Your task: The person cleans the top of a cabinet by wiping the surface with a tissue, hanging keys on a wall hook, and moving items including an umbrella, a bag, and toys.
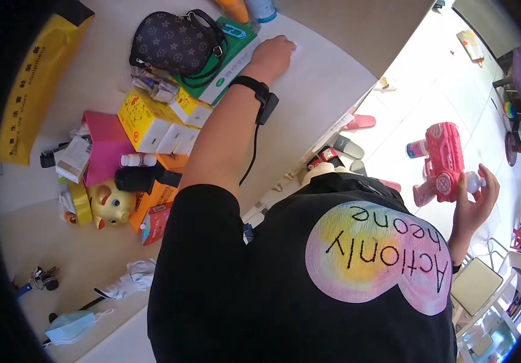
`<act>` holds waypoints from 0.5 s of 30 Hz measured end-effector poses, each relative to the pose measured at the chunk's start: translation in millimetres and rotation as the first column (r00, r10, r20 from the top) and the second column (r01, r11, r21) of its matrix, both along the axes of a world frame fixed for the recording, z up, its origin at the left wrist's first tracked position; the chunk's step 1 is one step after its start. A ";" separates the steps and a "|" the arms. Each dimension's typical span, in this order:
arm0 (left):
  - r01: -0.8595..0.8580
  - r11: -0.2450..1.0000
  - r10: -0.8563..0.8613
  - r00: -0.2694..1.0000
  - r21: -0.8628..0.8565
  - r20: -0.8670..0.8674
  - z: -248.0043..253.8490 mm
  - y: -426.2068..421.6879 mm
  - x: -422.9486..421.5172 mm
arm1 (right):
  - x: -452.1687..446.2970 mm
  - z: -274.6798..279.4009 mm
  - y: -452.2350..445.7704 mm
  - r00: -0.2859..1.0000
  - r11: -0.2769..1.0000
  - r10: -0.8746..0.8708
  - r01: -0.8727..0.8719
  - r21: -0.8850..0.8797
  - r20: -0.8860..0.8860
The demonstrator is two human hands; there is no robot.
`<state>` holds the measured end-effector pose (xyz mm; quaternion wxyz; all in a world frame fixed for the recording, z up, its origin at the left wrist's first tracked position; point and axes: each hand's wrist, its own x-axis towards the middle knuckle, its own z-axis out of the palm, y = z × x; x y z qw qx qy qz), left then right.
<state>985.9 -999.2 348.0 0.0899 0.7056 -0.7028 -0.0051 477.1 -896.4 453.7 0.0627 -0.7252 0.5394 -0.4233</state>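
Note:
My left hand (272, 57) rests on the white surface (327, 66) at the upper middle, beside the green-and-white box (227, 75). Its fingers are curled, and a small pale bit shows at their tips, too small to make out. A black strap with a device and cable is round that wrist. At the right, my right hand (477, 196) grips the pink toy (445, 157) near a clear rounded part. A small bottle with a blue and red label (416, 149) sticks out from the toy's left side.
A patterned handbag (173, 42) lies on the green box. Yellow boxes (142, 121), a pink folder-like piece (106, 145), a yellow pig figure (110, 204) and an orange box (154, 199) crowd the left. Slippers (360, 123) lie on the tiled floor; a chair (477, 283) stands lower right.

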 end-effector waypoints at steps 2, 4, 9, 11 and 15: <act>0.022 1.000 -0.022 0.999 -0.007 0.031 1.2 0.7 -0.8 | -0.2 0.6 1.9 0.998 1.000 -0.011 0.013 0.023 -0.067; 0.047 0.999 -0.046 0.997 -0.011 0.059 3.9 7.5 -5.3 | 0.7 -1.4 4.9 0.996 1.000 0.011 -0.009 0.021 -0.088; 0.109 0.992 -0.107 0.994 0.058 -0.032 6.8 45.3 0.2 | -4.3 -12.3 2.0 0.999 0.998 -0.038 0.038 0.041 -0.017; 0.087 0.996 -0.087 0.996 0.017 -0.024 2.5 44.2 3.1 | -6.5 -17.5 1.1 0.999 0.998 -0.048 0.049 0.045 -0.022; 0.026 0.995 -0.014 0.993 -0.094 0.117 1.4 16.9 -0.2 | -5.4 -15.4 0.2 0.995 0.997 -0.047 0.052 0.057 -0.089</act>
